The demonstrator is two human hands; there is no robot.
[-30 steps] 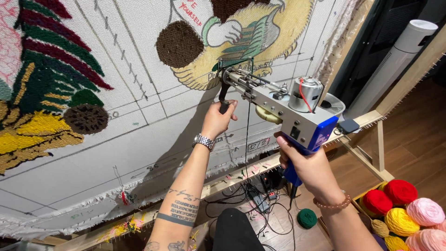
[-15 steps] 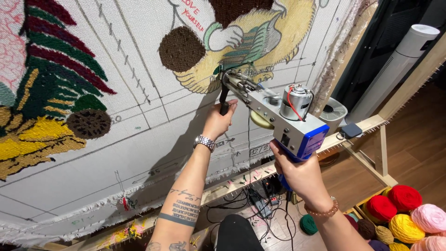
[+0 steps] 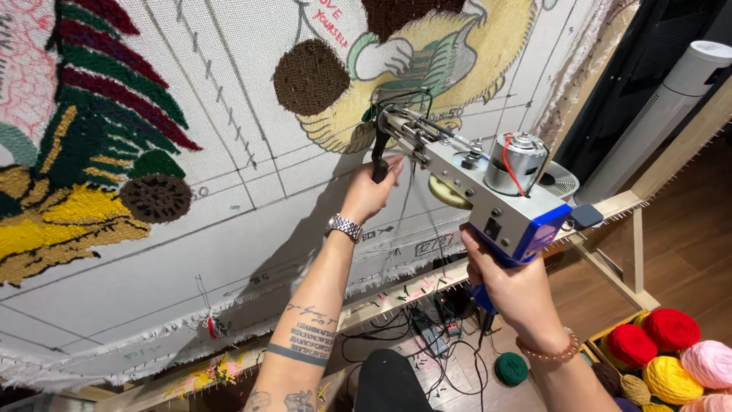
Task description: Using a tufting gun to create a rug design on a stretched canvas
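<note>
Stretched white cloth [image 3: 252,252] on a wooden frame [image 3: 610,206] fills the view, with tufted patches in green, yellow, red and brown. Left hand [image 3: 370,194] is closed around the black front handle [image 3: 379,156] of a tufting gun [image 3: 476,187], close to the cloth. Right hand [image 3: 511,286] is closed around the blue rear grip [image 3: 488,294] below the gun body. Gun tip touches the cloth at a green patch beside the brown circle [image 3: 311,76]. Yarn balls [image 3: 671,358] sit in a box at lower right, cables [image 3: 427,336] on the floor below the frame.
</note>
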